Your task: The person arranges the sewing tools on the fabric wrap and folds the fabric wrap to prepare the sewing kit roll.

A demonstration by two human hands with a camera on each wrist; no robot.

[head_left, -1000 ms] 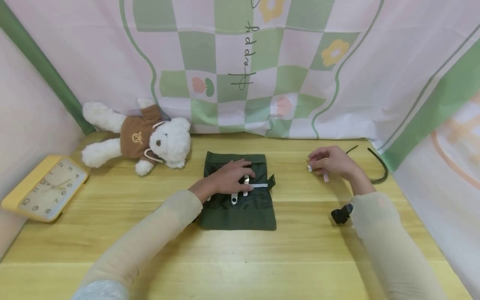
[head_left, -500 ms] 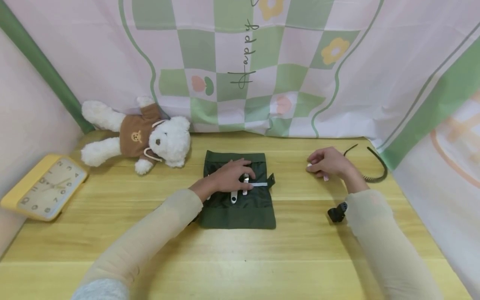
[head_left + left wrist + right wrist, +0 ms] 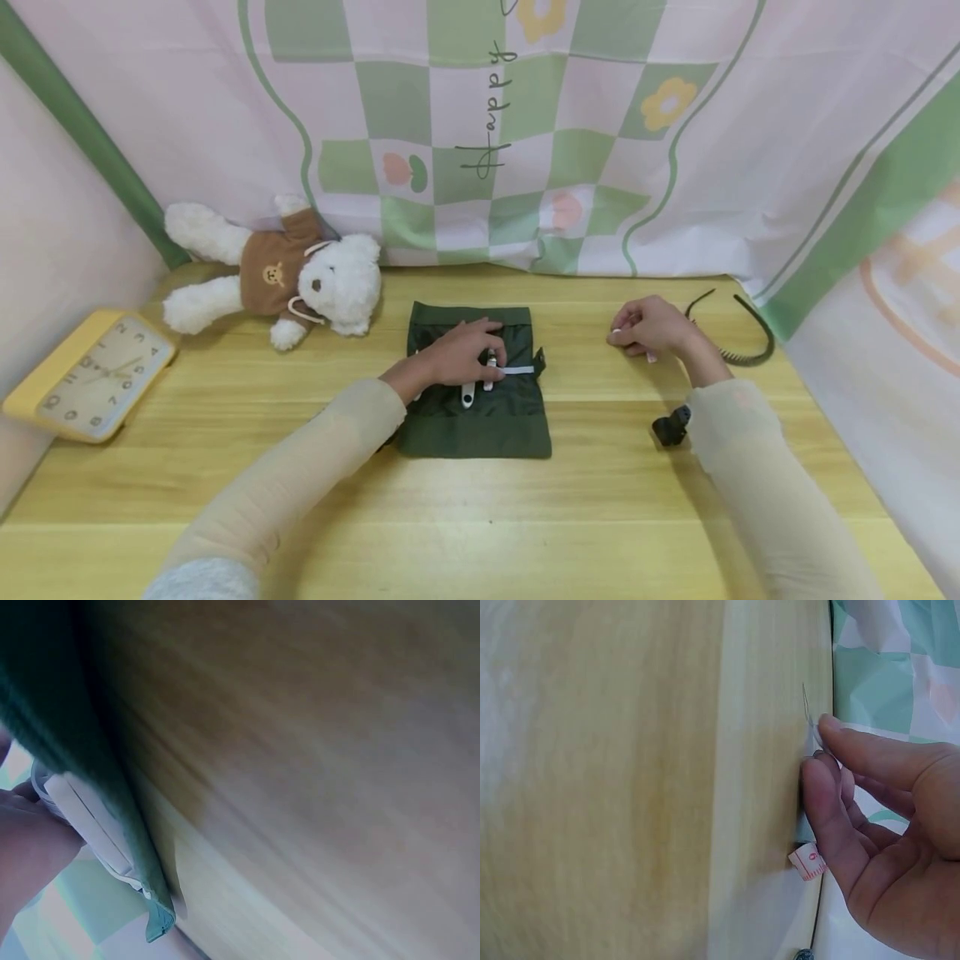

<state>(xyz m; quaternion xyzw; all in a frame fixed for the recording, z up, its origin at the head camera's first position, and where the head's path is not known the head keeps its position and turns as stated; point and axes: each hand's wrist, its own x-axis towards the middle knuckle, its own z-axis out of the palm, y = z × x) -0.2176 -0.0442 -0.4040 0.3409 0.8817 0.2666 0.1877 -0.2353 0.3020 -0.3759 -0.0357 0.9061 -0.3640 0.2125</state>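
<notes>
A dark green roll-up pouch (image 3: pixel 480 437) lies unfolded mid-table. My left hand (image 3: pixel 465 354) rests on it, fingers spread, thumb by a white elastic strap (image 3: pixel 517 370). Beside the palm show a slim white item with a metallic end (image 3: pixel 490 379) and a white handle with a black dot (image 3: pixel 468 396). In the left wrist view, the pouch edge (image 3: pixel 124 802) crosses the left side. My right hand (image 3: pixel 651 325), to the right above the wood, pinches a thin wire needle threader (image 3: pixel 808 712) between thumb and finger. A rolled measuring tape (image 3: pixel 808 862) with red markings shows just under those fingers.
A yellow clock (image 3: pixel 97 375) and a white plush bear (image 3: pixel 345 287) in a brown top occupy the left side. At the back right lies a black toothed headband (image 3: pixel 761 354). A checked curtain (image 3: pixel 465 100) hangs along the table's rear edge.
My right hand has shifted slightly left and turned a little, so less of the pinkish-white piece below it shows. The left hand has stayed in place on the pouch.
</notes>
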